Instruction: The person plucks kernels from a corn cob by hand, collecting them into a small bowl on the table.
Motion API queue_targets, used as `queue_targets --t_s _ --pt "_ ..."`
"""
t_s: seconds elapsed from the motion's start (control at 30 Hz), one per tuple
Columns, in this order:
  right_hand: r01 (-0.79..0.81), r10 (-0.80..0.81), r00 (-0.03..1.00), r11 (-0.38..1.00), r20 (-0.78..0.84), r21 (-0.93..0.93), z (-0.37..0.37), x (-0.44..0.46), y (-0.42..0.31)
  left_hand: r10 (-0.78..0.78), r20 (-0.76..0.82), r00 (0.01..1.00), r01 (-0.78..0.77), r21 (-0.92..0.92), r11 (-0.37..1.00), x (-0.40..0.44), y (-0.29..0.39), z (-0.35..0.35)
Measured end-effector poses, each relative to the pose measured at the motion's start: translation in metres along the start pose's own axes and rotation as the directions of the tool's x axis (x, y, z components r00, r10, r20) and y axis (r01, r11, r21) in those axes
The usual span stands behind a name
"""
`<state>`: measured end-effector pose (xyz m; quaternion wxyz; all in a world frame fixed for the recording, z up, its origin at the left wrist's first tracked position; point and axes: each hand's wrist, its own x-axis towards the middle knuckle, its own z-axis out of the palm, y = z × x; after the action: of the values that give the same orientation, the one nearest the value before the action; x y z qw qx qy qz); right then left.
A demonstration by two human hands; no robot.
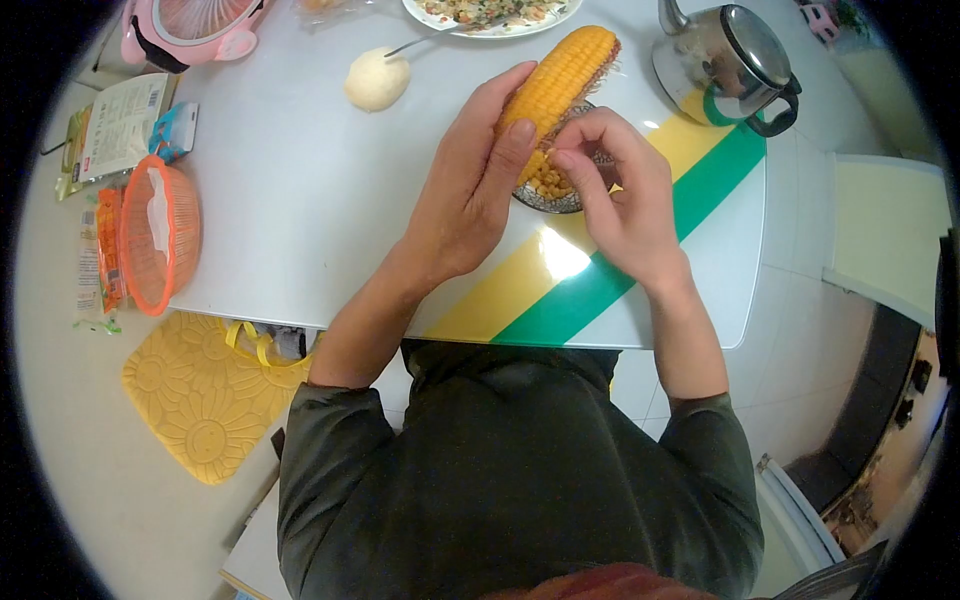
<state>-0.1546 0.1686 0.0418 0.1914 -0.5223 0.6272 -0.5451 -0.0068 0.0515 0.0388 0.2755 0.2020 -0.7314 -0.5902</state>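
A yellow corn cob (558, 82) is tilted up to the right, its right side partly stripped of kernels. My left hand (480, 165) is wrapped round its lower left part, thumb on the front. At the lower end of the cob, my right hand (622, 185) has thumb and index finger pinched together; whatever lies between the fingertips is too small to make out. Beneath both hands is a patterned bowl (562, 207) with loose corn kernels (548, 182) in it, partly hidden by the cob and my hands.
A steel kettle (725, 62) stands at the back right. Behind the cob is a plate of chopped food (490, 30) with a spoon. A pale bun (378, 79) lies left of my hands. An orange basket (185, 235) and food packets (122, 128) are at the left edge.
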Motion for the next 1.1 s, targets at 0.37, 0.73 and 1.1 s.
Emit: queue_targets --t_s 0.37,0.73,1.1 --pt "-0.030 0.031 0.999 1.000 0.037 -0.007 -0.003 0.000 -0.005 -0.045 -0.010 0.999 0.044 -0.054 0.998 0.001 0.002 -0.001" --pt "-0.012 0.015 0.999 0.998 0.045 -0.070 0.001 0.000 -0.006 -0.058 0.008 0.998 0.058 -0.051 0.997 0.000 0.003 0.001" --pt "0.121 -0.121 0.992 0.947 0.018 -0.297 -0.014 0.006 0.006 -0.065 -0.021 0.998 0.063 -0.063 0.996 0.002 0.008 -0.002"
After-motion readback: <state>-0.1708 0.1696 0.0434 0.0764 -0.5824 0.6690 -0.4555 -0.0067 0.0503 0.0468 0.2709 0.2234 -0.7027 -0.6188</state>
